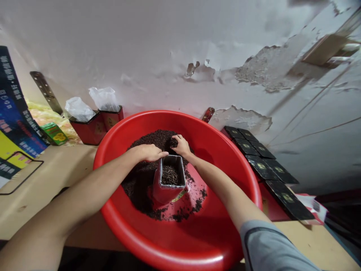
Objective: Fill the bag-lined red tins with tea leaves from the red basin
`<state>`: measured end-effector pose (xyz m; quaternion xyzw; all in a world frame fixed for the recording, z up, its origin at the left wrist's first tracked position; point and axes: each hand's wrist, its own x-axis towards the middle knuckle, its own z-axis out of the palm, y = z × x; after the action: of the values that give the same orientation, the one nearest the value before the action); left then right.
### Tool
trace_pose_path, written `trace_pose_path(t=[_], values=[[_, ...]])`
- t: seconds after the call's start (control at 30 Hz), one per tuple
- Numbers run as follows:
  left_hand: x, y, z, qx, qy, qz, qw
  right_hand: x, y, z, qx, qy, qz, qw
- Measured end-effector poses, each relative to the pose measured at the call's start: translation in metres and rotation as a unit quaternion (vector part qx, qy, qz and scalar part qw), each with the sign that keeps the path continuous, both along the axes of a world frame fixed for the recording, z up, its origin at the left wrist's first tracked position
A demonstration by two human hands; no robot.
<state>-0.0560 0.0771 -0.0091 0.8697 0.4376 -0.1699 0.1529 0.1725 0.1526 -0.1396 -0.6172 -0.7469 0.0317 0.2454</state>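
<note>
A wide red plastic basin [225,167] holds a heap of dark loose tea leaves [138,199]. Inside it stands a red square tin [163,194] with a clear plastic liner at its rim, tilted slightly, with tea leaves in it. My left hand [152,152] is at the tin's far left corner, thumb stretched out against or just above the rim; its other fingers are partly hidden. Just beyond the tin, my right hand [181,146] has its fingers curled round a clump of tea leaves.
Red tins with black lids [263,167] line the basin's right side. Two open tins [90,130] with plastic bags stand at the back left, near a green box [54,133] and a printed carton [15,120]. The basin rests on a tan tabletop [67,162] against a peeling wall.
</note>
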Motion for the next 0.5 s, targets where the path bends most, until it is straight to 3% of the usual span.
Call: trace_pose_path(t=[0.17,0.27,0.37,0.5], values=[[0.000,0.003,-0.003,-0.004,-0.001,-0.014,1.000,-0.005,0.004,0.035,0.068,0.082,0.010,0.994],[-0.001,0.007,-0.008,-0.020,-0.019,-0.019,0.999,-0.014,-0.004,0.057,0.095,0.215,0.041,0.971],[0.000,0.010,-0.013,-0.081,-0.039,0.044,0.995,-0.027,-0.022,0.079,0.079,0.394,0.075,0.912],[0.002,0.009,-0.019,-0.167,-0.061,0.141,0.974,-0.044,-0.069,0.104,0.013,0.570,0.076,0.818]])
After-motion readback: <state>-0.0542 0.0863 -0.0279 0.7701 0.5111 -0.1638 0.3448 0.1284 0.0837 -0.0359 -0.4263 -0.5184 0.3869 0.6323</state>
